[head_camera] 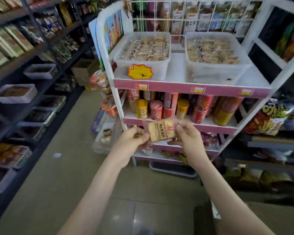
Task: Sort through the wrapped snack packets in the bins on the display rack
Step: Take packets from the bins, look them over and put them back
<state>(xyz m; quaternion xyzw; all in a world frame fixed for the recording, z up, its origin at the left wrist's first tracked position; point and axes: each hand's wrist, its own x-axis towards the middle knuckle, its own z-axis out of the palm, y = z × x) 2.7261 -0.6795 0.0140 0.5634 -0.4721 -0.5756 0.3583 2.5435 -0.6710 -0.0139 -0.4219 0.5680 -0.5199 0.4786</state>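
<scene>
Shop aisle facing rack (116, 102), packet (160, 131) pinched at either end by left hand (134, 139) and right hand (187, 136), long axis crosswise, low before rack, bins above, left bin (159, 72) likely nearer than right bin (210, 72).

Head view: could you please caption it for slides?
Left hand and right hand pinch a snack packet before the rack.

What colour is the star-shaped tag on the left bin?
The tag is yellow with an orange-red edge, as the head view shows.
</scene>
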